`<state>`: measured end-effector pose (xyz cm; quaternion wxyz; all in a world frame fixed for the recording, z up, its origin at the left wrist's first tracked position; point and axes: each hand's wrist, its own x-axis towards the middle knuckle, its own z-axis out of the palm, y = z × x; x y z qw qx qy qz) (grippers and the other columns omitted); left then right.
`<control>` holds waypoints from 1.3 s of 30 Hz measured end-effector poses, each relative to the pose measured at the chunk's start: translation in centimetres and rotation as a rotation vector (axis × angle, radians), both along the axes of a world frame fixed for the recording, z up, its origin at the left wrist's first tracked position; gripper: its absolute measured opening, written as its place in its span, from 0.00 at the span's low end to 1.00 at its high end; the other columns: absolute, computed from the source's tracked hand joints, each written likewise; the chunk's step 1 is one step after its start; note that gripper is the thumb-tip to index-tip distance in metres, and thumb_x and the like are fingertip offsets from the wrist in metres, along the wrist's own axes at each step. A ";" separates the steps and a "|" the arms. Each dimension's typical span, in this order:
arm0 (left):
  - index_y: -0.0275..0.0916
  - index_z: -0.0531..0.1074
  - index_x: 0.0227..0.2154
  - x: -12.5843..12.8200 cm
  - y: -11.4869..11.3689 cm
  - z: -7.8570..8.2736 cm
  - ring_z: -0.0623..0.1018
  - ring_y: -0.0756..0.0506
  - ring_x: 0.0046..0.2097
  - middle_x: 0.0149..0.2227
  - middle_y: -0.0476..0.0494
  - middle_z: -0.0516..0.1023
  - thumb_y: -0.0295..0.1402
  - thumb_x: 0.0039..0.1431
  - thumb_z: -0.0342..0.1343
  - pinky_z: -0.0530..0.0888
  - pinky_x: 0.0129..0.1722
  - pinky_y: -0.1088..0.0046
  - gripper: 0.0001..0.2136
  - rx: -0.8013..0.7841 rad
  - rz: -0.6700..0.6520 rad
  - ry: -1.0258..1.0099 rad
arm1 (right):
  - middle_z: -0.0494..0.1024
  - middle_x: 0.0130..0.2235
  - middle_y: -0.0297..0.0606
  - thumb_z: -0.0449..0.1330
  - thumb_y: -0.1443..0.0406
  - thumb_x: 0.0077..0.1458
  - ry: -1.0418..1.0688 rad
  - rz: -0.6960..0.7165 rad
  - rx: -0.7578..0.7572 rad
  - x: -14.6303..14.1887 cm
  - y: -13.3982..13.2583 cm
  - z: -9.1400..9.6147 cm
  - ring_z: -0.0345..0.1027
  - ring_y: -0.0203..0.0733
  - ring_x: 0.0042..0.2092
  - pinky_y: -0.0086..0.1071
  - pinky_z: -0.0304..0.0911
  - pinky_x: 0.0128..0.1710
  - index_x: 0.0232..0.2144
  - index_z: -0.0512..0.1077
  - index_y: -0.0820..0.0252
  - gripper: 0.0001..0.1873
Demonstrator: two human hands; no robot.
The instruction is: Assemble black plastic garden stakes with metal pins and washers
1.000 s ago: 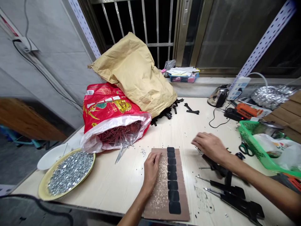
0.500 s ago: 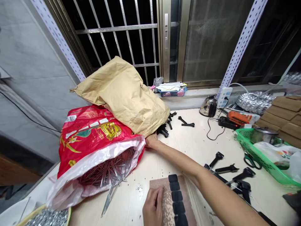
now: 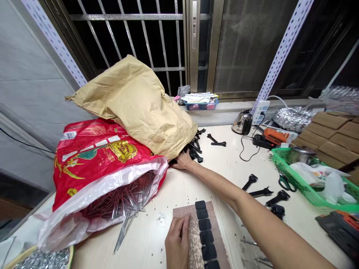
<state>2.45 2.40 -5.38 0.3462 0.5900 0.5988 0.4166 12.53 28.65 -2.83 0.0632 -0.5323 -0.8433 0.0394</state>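
Observation:
My right hand [image 3: 184,161] reaches across the table to the mouth of a tan paper sack [image 3: 151,108]. Its visible fingers are spread beside black fork-ended plastic pieces [image 3: 195,149], and the fingertips are partly hidden under the sack's edge. My left hand [image 3: 178,241] is closed, resting at the left side of a worn brownish board [image 3: 193,224]. What its curled fingers hold, if anything, is hidden. A column of black rounded-square pads [image 3: 204,224] runs down the board. Left of it, a red printed bag [image 3: 95,149] lies open with thin metal rods [image 3: 123,198] sticking out.
More black pieces [image 3: 260,192] lie to the right, near scissors [image 3: 286,183] and a green basket [image 3: 301,196]. An orange-and-black tool [image 3: 340,231] sits at the right edge. A kettle [image 3: 242,122] and cardboard boxes [image 3: 325,138] stand behind. A tub of small metal parts [image 3: 46,258] is bottom left.
My right hand has come slightly out from the sack's edge, so more of its fingers show. My left hand stays on the board. The whole view has shifted, revealing the orange-and-black tool at right.

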 end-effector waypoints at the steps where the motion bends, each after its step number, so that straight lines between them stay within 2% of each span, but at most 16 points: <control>1: 0.42 0.77 0.36 0.1 0.0 0.2 0.76 0.44 0.39 0.35 0.42 0.76 0.43 0.59 0.49 0.71 0.41 0.69 0.15 -0.003 0.008 0.002 | 0.64 0.56 0.49 0.55 0.51 0.57 0.006 -0.005 0.023 0.7 -0.8 -0.3 0.58 0.58 0.55 0.59 0.55 0.51 0.56 0.62 0.57 0.28; 3: 0.40 0.77 0.35 0.2 0.0 0.5 0.75 0.44 0.39 0.35 0.42 0.76 0.43 0.59 0.49 0.70 0.41 0.68 0.15 0.009 0.018 -0.001 | 0.63 0.58 0.48 0.55 0.51 0.56 0.033 -0.008 0.071 1.9 -2.6 -0.9 0.56 0.59 0.56 0.62 0.49 0.53 0.58 0.58 0.56 0.31; 6: 0.39 0.77 0.34 0.4 -0.1 0.8 0.75 0.43 0.39 0.35 0.42 0.76 0.44 0.59 0.50 0.70 0.42 0.68 0.16 0.040 0.017 -0.009 | 0.61 0.60 0.45 0.53 0.53 0.59 0.060 -0.009 0.118 3.5 -5.6 -1.8 0.54 0.56 0.57 0.61 0.44 0.56 0.60 0.55 0.56 0.30; 9: 0.39 0.77 0.33 0.5 -0.2 0.9 0.75 0.42 0.40 0.35 0.42 0.76 0.44 0.59 0.50 0.69 0.42 0.67 0.15 0.066 0.010 -0.020 | 0.61 0.60 0.44 0.54 0.57 0.59 0.070 -0.028 0.154 4.7 -8.3 -2.4 0.53 0.54 0.58 0.58 0.39 0.58 0.55 0.62 0.58 0.23; 12: 0.39 0.77 0.32 0.5 -0.4 1.1 0.75 0.41 0.40 0.35 0.41 0.76 0.43 0.58 0.51 0.68 0.43 0.67 0.15 0.087 0.000 -0.029 | 0.64 0.58 0.43 0.56 0.63 0.57 0.068 -0.045 0.191 5.8 -10.2 -2.1 0.53 0.53 0.57 0.56 0.36 0.59 0.47 0.69 0.59 0.15; 14: 0.39 0.77 0.33 0.6 -0.6 1.3 0.74 0.41 0.40 0.36 0.41 0.76 0.44 0.58 0.51 0.68 0.43 0.67 0.15 0.092 0.013 -0.034 | 0.65 0.56 0.42 0.57 0.63 0.57 0.069 -0.045 0.216 6.4 -10.9 -1.6 0.53 0.52 0.57 0.53 0.38 0.57 0.43 0.71 0.59 0.11; 17: 0.39 0.77 0.33 0.7 -0.7 2.0 0.74 0.41 0.39 0.35 0.41 0.76 0.44 0.57 0.52 0.67 0.42 0.67 0.15 0.092 0.036 -0.038 | 0.70 0.51 0.43 0.56 0.60 0.58 0.078 -0.055 0.236 7.2 -11.5 -0.7 0.56 0.49 0.52 0.48 0.47 0.53 0.41 0.72 0.60 0.12; 21: 0.38 0.77 0.32 1.1 0.3 3.1 0.74 0.41 0.39 0.34 0.41 0.77 0.44 0.54 0.54 0.67 0.41 0.67 0.14 0.075 0.063 -0.077 | 0.74 0.41 0.43 0.55 0.59 0.60 0.087 -0.097 0.234 7.7 -11.6 0.0 0.58 0.47 0.47 0.43 0.51 0.47 0.38 0.73 0.61 0.12; 24: 0.37 0.77 0.31 1.6 1.7 3.9 0.74 0.43 0.31 0.28 0.43 0.77 0.46 0.52 0.56 0.68 0.36 0.69 0.16 0.023 0.090 -0.118 | 0.74 0.39 0.44 0.54 0.58 0.61 0.084 -0.130 0.238 8.4 -11.5 1.0 0.59 0.48 0.47 0.42 0.53 0.46 0.35 0.73 0.62 0.14; 26: 0.36 0.77 0.31 2.0 2.5 4.4 0.71 0.46 0.26 0.23 0.46 0.74 0.46 0.50 0.58 0.67 0.30 0.71 0.17 -0.018 0.095 -0.163 | 0.73 0.40 0.46 0.51 0.54 0.61 0.136 -0.201 0.284 8.9 -11.6 2.5 0.59 0.49 0.47 0.42 0.54 0.46 0.35 0.73 0.63 0.19; 29: 0.33 0.76 0.33 3.1 3.5 5.3 0.68 0.50 0.21 0.21 0.47 0.72 0.46 0.51 0.58 0.65 0.23 0.74 0.18 -0.160 0.060 -0.390 | 0.70 0.41 0.44 0.48 0.52 0.62 0.413 -0.246 0.359 9.4 -12.6 5.4 0.62 0.43 0.43 0.36 0.58 0.43 0.38 0.72 0.62 0.21; 32: 0.31 0.75 0.35 4.4 4.6 6.2 0.74 0.49 0.27 0.30 0.39 0.77 0.43 0.56 0.55 0.70 0.25 0.74 0.17 -0.393 -0.063 -0.803 | 0.71 0.38 0.37 0.50 0.55 0.62 0.725 -0.037 0.352 8.8 -15.0 6.7 0.65 0.36 0.39 0.29 0.60 0.41 0.39 0.71 0.60 0.16; 34: 0.33 0.74 0.34 5.0 5.5 6.6 0.77 0.47 0.32 0.33 0.38 0.78 0.38 0.58 0.54 0.72 0.29 0.74 0.12 -0.435 -0.058 -1.029 | 0.72 0.38 0.37 0.52 0.57 0.62 0.786 0.158 0.300 8.0 -16.5 6.1 0.65 0.36 0.41 0.29 0.60 0.43 0.39 0.70 0.60 0.13; 36: 0.34 0.72 0.33 5.0 6.3 6.5 0.77 0.48 0.34 0.33 0.40 0.78 0.31 0.58 0.54 0.73 0.30 0.76 0.06 -0.371 0.037 -1.134 | 0.74 0.41 0.38 0.54 0.58 0.61 0.730 0.286 0.229 7.6 -17.1 4.7 0.65 0.38 0.45 0.31 0.59 0.46 0.42 0.70 0.59 0.13; 37: 0.34 0.72 0.32 4.7 6.6 6.4 0.77 0.48 0.34 0.33 0.41 0.77 0.29 0.57 0.54 0.73 0.30 0.76 0.04 -0.334 0.102 -1.145 | 0.74 0.42 0.38 0.55 0.57 0.60 0.674 0.283 0.206 7.6 -17.0 3.8 0.65 0.39 0.46 0.33 0.58 0.47 0.43 0.70 0.59 0.14; 39: 0.35 0.69 0.30 3.9 6.9 5.8 0.77 0.50 0.30 0.28 0.45 0.76 0.26 0.56 0.55 0.75 0.32 0.74 0.01 -0.299 0.205 -1.120 | 0.75 0.43 0.40 0.56 0.55 0.59 0.512 0.140 0.194 7.9 -15.9 2.4 0.63 0.43 0.48 0.37 0.56 0.48 0.44 0.70 0.58 0.16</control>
